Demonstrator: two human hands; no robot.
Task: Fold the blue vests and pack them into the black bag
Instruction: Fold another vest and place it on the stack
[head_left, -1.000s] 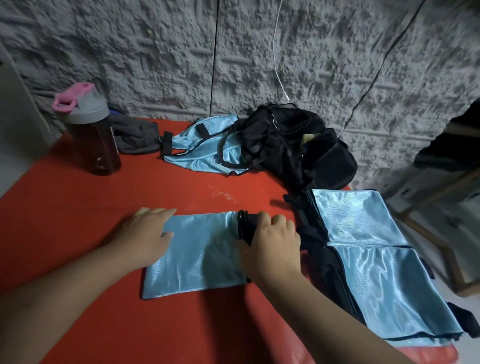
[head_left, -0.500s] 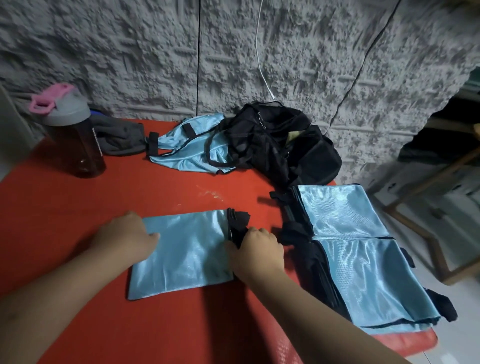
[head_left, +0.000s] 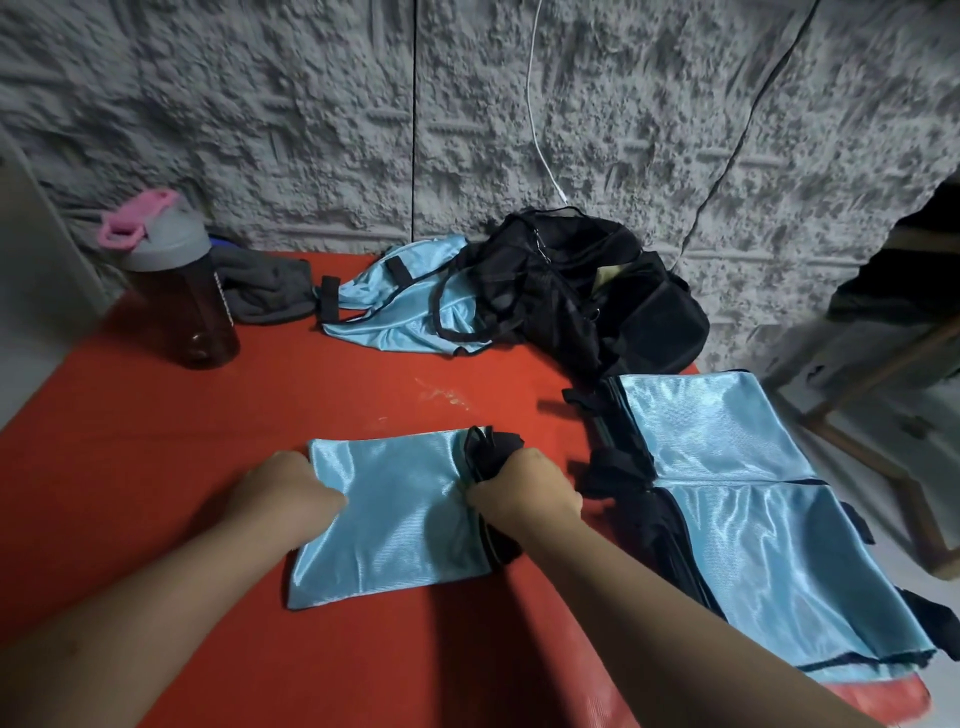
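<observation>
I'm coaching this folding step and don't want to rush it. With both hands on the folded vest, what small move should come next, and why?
Probably lift the folded shiny blue vest towards the stack of folded blue vests: the left hand grips its left edge and the right hand its black straps.

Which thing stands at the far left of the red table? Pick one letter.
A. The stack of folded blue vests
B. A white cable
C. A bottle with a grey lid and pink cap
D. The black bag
C: the bottle stands upright at the far left of the red table, while the black bag lies toward the right by the wall.
</observation>
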